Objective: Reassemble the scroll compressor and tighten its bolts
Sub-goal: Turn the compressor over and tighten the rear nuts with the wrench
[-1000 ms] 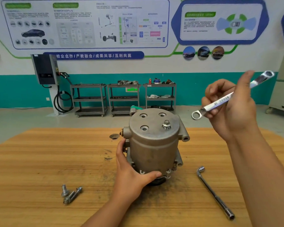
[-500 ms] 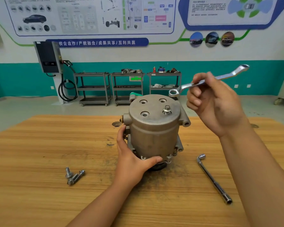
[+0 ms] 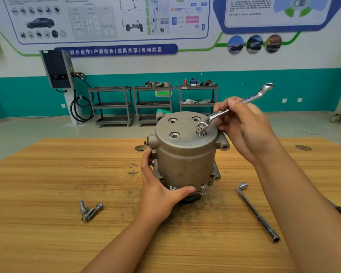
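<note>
My right hand (image 3: 246, 131) is curled round the shank of the ring spanner (image 3: 236, 106), whose lower ring sits over the head of the bolt (image 3: 201, 129). This bolt stands proud of the compressor (image 3: 185, 160) end cover. My left hand (image 3: 158, 192) wraps the housing low down, thumb across the front, bracing it upright near the middle of the worktop (image 3: 47, 184).

Step in hand: tightening the first cover bolt (three holes are bare).

Next: swing the spanner while holding the body steady, then fit the loose bolts (image 3: 90, 211) lying towards the near left edge.
</note>
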`<state>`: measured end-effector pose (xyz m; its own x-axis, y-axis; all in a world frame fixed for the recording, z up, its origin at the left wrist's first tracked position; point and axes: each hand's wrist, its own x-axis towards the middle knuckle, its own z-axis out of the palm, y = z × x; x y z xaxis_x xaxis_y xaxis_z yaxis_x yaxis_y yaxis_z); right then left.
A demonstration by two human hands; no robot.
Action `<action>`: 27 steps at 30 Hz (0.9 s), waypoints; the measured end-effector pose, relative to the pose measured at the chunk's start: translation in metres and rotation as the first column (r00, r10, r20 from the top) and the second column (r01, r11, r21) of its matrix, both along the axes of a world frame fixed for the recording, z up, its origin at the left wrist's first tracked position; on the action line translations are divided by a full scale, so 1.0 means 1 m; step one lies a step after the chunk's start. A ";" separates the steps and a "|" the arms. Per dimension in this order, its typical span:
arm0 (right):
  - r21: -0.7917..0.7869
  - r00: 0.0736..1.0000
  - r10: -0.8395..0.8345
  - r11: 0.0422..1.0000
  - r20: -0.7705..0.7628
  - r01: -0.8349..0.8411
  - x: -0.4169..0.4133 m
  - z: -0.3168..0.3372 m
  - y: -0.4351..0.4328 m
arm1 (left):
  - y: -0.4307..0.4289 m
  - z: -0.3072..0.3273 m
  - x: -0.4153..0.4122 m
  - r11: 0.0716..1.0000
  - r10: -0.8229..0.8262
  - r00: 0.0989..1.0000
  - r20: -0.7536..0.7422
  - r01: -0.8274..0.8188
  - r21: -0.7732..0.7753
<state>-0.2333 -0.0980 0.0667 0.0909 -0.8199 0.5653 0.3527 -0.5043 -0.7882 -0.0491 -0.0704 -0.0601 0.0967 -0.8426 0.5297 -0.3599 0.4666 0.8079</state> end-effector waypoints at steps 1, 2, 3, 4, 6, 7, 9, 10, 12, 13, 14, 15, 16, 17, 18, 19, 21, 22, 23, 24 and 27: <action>-0.025 0.999 0.037 0.999 -0.006 -0.037 -0.002 -0.002 -0.001 | 0.000 0.000 0.000 1.000 0.000 1.000 0.000 0.000 0.002; -0.049 0.997 0.070 0.996 -0.010 -0.071 -0.004 -0.005 -0.002 | 0.000 -0.001 0.000 1.000 -0.001 1.000 -0.001 0.001 0.006; -0.068 0.995 0.097 0.993 -0.008 -0.097 -0.005 -0.007 -0.002 | 0.000 -0.001 0.001 1.000 -0.001 1.000 -0.004 0.001 0.010; -0.078 0.994 0.112 0.991 0.003 -0.112 -0.005 -0.009 -0.002 | -0.001 -0.001 0.002 1.000 -0.002 1.000 -0.009 0.002 0.014; -0.088 0.994 0.100 0.992 0.050 -0.095 -0.001 -0.013 -0.002 | -0.002 -0.001 0.003 1.000 -0.006 1.000 -0.016 0.006 0.019; -0.096 0.994 0.069 0.993 0.086 -0.061 0.002 -0.015 -0.001 | -0.002 -0.002 0.003 1.000 -0.010 1.000 -0.017 0.010 0.020; -0.120 0.985 -0.014 0.992 0.173 0.035 0.010 -0.019 0.001 | -0.003 -0.002 0.003 1.000 -0.012 1.000 -0.013 0.013 0.012; -0.134 0.975 -0.052 0.988 0.214 0.082 0.013 -0.020 0.002 | -0.003 -0.002 0.003 1.000 -0.011 1.000 -0.009 0.011 0.005; -0.163 0.954 -0.123 0.972 0.273 0.172 0.020 -0.024 0.006 | -0.002 -0.002 0.002 1.000 -0.008 1.000 -0.006 0.008 -0.004; -0.180 0.943 -0.164 0.958 0.289 0.222 0.022 -0.025 0.007 | -0.002 -0.002 0.002 1.000 -0.006 1.000 -0.006 0.006 -0.002; -0.204 0.931 -0.214 0.938 0.294 0.280 0.024 -0.027 0.009 | -0.002 -0.002 0.002 1.000 -0.004 1.000 -0.003 0.004 0.002; -0.243 0.919 -0.275 0.906 0.284 0.346 0.026 -0.028 0.011 | -0.002 -0.002 0.002 1.000 -0.001 1.000 0.002 0.001 0.004; -0.303 0.904 -0.339 0.861 0.259 0.409 0.027 -0.029 0.013 | -0.002 -0.002 0.002 1.000 0.002 1.000 0.007 -0.002 0.005; -0.380 0.888 -0.401 0.803 0.225 0.459 0.028 -0.030 0.016 | -0.002 -0.002 0.002 1.000 0.005 1.000 0.009 -0.005 0.004; -0.467 0.869 -0.458 0.737 0.186 0.489 0.028 -0.030 0.018 | -0.002 -0.002 0.002 1.000 0.007 1.000 0.008 -0.007 0.004; -0.557 0.848 -0.509 0.665 0.150 0.498 0.028 -0.030 0.021 | -0.001 -0.002 0.002 1.000 0.010 1.000 0.005 -0.010 0.004; -0.720 0.789 -0.606 0.505 0.098 0.477 0.028 -0.027 0.025 | -0.001 -0.001 0.001 1.000 0.008 1.000 -0.003 -0.008 0.000; -0.785 0.750 -0.656 0.420 0.083 0.455 0.028 -0.026 0.026 | 0.000 -0.001 0.001 1.000 0.007 1.000 -0.003 -0.007 0.000; -0.836 0.702 -0.708 0.340 0.074 0.431 0.028 -0.024 0.027 | 0.000 -0.001 0.001 1.000 0.011 1.000 0.003 -0.011 0.001; -0.872 0.646 -0.760 0.270 0.067 0.408 0.029 -0.022 0.028 | 0.000 -0.001 0.001 1.000 0.016 1.000 0.009 -0.016 0.001; -0.930 0.535 -0.844 0.161 0.045 0.331 0.031 -0.020 0.030 | 0.000 -0.002 0.002 1.000 0.014 1.000 0.014 -0.014 0.002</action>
